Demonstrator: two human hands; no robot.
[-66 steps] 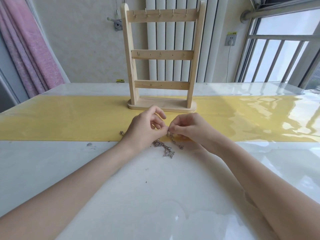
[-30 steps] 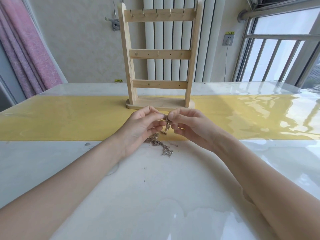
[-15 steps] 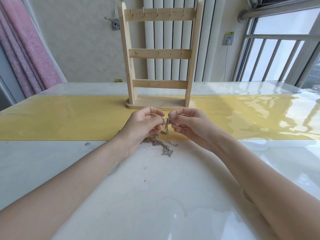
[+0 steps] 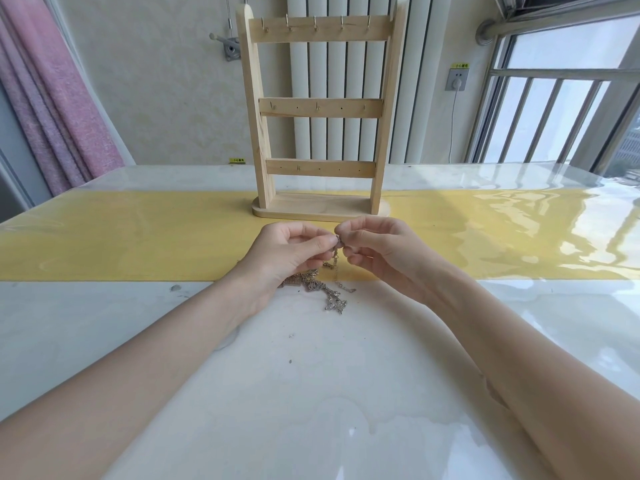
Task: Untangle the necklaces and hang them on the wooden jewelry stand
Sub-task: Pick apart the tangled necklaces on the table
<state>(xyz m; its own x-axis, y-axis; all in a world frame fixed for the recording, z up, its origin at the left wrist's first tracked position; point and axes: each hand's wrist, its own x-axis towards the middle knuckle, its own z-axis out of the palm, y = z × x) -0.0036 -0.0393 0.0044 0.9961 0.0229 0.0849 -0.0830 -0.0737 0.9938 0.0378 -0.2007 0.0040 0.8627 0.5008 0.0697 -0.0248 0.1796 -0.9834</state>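
head view puts both of my forearms reaching in over the glossy white bench [image 4: 311, 393], which has a broad yellow band [image 4: 121, 237] running across it under a clear shiny cover. my left hand [image 4: 287, 252] and right hand [image 4: 377, 247] meet just above the near edge of that band, fingertips almost touching. each hand has thumb and forefinger curled in a pinch on the top of the tangled silver-coloured chain necklaces [image 4: 322, 289]; a short length of chain hangs down from the pinch between the two hands, and the rest lies in a knotted heap on the bench, partly under my left hand and trailing toward me onto the white surface. i cannot tell how many separate chains are in the heap. just beyond my hands, on the yellow band, stands the pale wooden jewelry stand [image 4: 320, 109], upright on an oval base, with three cross rails carrying small metal hooks. behind it are white vertical radiator columns [image 4: 346, 81], a pink curtain [image 4: 52, 98] at the left and a barred window [image 4: 554, 116] at the right.
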